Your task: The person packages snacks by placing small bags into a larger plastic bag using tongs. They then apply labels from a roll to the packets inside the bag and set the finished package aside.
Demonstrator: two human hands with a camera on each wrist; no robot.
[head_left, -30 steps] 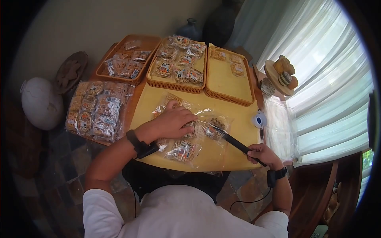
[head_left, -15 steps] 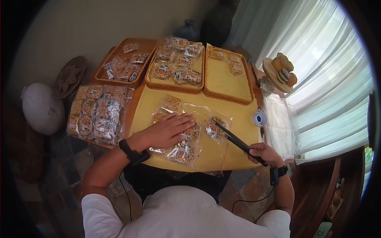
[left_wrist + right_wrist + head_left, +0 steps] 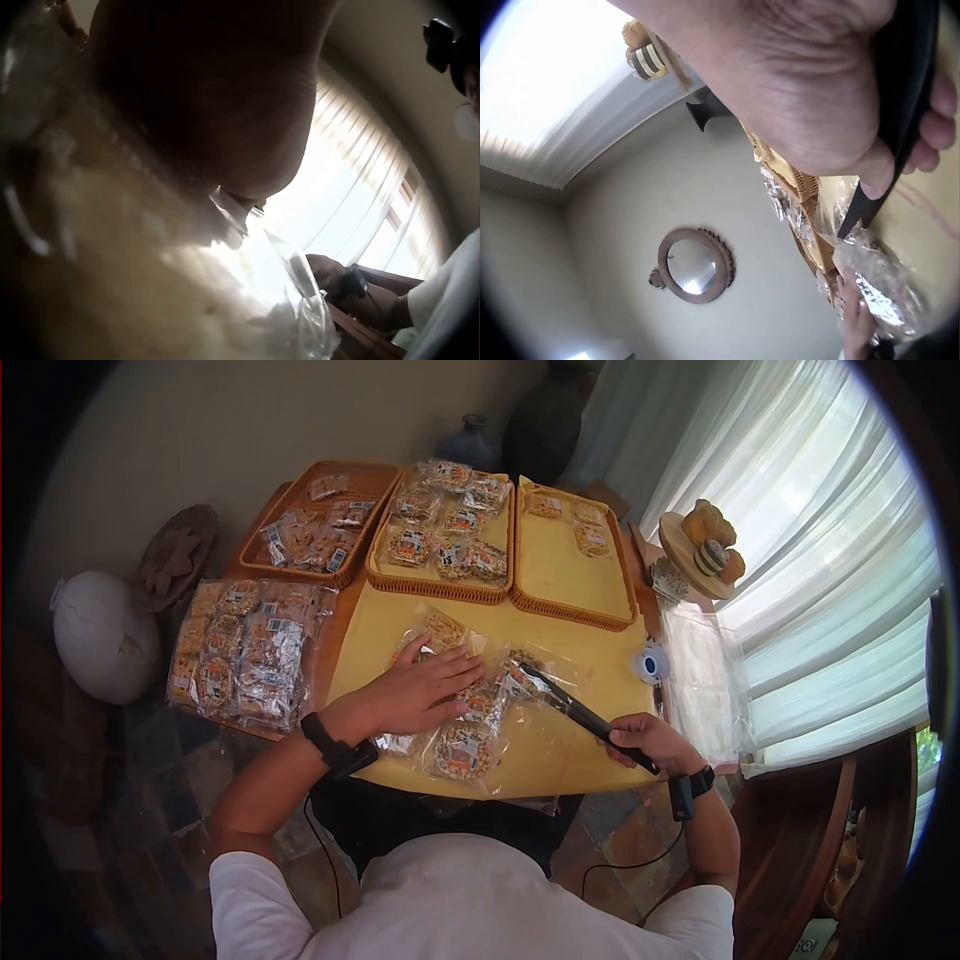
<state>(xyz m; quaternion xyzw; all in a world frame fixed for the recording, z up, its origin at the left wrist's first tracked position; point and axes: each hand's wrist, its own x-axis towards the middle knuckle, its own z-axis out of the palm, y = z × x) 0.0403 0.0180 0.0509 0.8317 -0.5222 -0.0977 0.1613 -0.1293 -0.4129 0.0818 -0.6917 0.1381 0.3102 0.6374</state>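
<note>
From where I stand, the person's left hand (image 3: 425,688) rests palm down on the packets (image 3: 465,748) at the middle of the table (image 3: 600,705), its fingers out nearly straight and slightly spread. The right hand (image 3: 652,743) grips a black tool (image 3: 580,712), fingers curled round the handle end. The tool slants up and leftward over the yellow cover, its far end at the small packet (image 3: 522,668) beside the others; whether it presses on it, I can't tell. Clear plastic spreads round that packet.

Behind the hands sit three baskets: the left basket (image 3: 345,575) and middle basket (image 3: 440,592) with wrapped snacks in them, and the right basket (image 3: 575,616) with a few near its far end. A big bag (image 3: 245,652) of snacks lies to the left, and a white roll (image 3: 650,663) to the right.
</note>
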